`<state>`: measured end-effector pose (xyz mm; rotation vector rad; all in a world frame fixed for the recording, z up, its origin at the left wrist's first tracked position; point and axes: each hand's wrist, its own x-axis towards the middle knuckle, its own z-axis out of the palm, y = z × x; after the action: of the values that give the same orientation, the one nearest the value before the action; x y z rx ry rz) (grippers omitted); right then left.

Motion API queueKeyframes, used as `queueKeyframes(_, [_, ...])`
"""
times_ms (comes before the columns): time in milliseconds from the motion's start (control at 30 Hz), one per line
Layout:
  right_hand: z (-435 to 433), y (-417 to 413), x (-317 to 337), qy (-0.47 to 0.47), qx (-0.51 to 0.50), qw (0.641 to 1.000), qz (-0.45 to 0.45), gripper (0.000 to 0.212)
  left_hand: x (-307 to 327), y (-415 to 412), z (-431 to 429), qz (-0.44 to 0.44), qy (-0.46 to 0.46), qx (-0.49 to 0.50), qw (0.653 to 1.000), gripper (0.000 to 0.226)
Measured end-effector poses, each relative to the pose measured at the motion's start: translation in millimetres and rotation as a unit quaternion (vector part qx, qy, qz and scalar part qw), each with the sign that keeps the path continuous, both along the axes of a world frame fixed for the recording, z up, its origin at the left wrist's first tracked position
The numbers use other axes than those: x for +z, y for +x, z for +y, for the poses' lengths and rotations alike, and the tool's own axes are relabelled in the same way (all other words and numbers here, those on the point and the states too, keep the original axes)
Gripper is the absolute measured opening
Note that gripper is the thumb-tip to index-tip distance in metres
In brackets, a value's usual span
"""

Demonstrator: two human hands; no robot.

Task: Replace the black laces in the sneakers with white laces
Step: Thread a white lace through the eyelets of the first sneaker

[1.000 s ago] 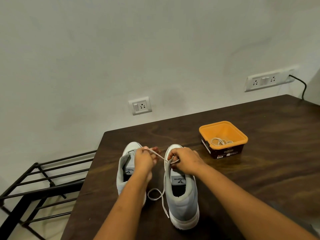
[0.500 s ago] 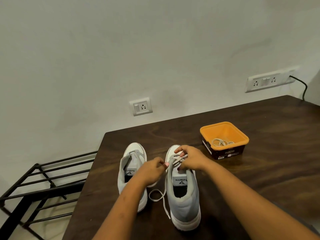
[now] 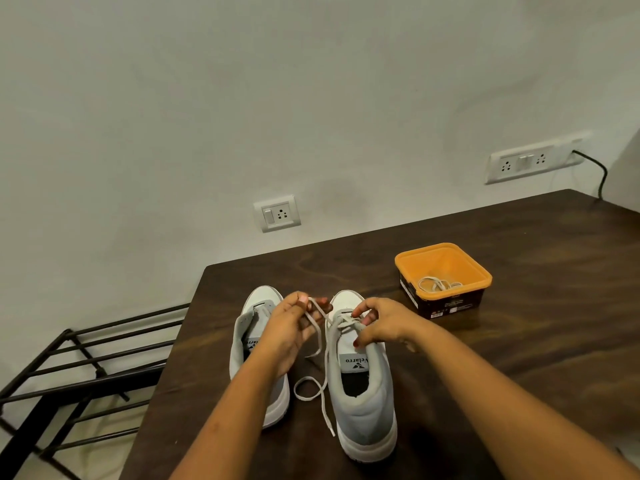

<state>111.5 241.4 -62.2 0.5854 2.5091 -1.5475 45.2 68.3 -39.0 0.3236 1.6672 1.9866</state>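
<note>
A person's left hand is pinching a white lace while the right hand is gripping the right sneaker at its eyelets, where lacing seems to be only starting. The left sneaker, beneath the left fingers, is sitting unlaced, and a spare lace is waiting in the tub beyond the right fingers. Both sneakers are lying lengthwise, toes pointing toward the wall.
</note>
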Motion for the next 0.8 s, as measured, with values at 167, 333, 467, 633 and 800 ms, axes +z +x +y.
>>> queueKeyframes(167, [-5, -4, -7, 0.05, -0.049, 0.997, 0.026, 0.034, 8, 0, 0, -0.037, -0.026, 0.028, 0.999, 0.031])
queueKeyframes(333, [-8, -6, -10, 0.086, -0.086, 0.992, 0.038, 0.028, 8, -6, -25, 0.001, -0.374, -0.198, 0.906, 0.027])
queueKeyframes(467, [-10, -9, -10, 0.098, -0.092, 0.99, 0.041, 0.026, -7, -5, -18, 0.063, -0.562, -0.298, 0.769, 0.02])
queueKeyframes(633, [-8, -9, -8, 0.074, -0.079, 0.993, 0.044, 0.028, -36, -18, -6, 0.233, -0.454, -0.093, 0.855, 0.015])
queueKeyframes(800, [-2, -8, -4, 0.032, -0.057, 0.997, 0.046, 0.027, -45, -8, 6, 0.236, -0.425, -0.154, 0.86, 0.012])
